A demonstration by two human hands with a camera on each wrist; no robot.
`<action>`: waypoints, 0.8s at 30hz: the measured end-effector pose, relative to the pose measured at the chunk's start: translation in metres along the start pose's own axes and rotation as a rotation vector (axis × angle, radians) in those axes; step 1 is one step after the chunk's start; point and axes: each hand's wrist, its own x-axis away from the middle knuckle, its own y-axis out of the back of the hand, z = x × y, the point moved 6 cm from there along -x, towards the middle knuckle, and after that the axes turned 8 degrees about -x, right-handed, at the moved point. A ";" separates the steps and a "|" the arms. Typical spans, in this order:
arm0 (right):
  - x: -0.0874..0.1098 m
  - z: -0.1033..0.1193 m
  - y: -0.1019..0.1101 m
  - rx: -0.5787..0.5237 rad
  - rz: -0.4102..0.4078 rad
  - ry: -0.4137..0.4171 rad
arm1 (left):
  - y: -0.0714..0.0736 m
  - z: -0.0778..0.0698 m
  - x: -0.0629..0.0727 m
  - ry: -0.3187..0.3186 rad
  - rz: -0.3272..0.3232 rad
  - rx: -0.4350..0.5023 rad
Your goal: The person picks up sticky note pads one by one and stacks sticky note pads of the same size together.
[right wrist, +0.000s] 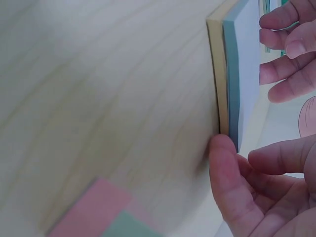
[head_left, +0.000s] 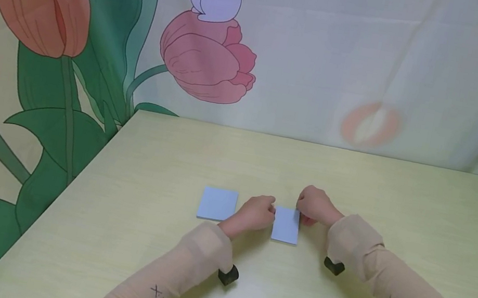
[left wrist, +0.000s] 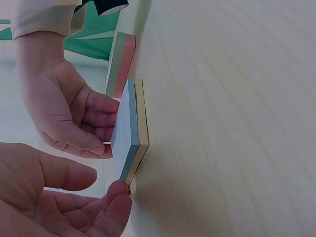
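A blue sticky-note pad (head_left: 286, 225) lies between the two hands, squarely on top of a yellow one (left wrist: 142, 113). On its left side is my left hand (head_left: 255, 212), with a fingertip at the stack's corner and the thumb held off in the left wrist view. My right hand (head_left: 317, 206) is at the opposite side. In the right wrist view its index fingertip touches the lower corner of the stack, and its thumb stands apart from the paper. Neither hand pinches the stack.
Another blue pad (head_left: 217, 204) lies left of the left hand. Pink (right wrist: 94, 210) and green (right wrist: 131, 227) pads lie beyond the right hand, hidden by it in the head view. A printed curtain (head_left: 310, 66) hangs behind the pale table (head_left: 171, 159).
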 end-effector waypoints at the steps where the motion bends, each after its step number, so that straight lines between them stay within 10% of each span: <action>1: 0.000 0.000 0.000 0.003 -0.002 0.002 | 0.000 0.000 0.000 -0.003 -0.003 0.000; 24: 0.005 0.006 0.000 0.050 -0.002 0.025 | -0.001 -0.001 0.001 0.011 0.016 -0.011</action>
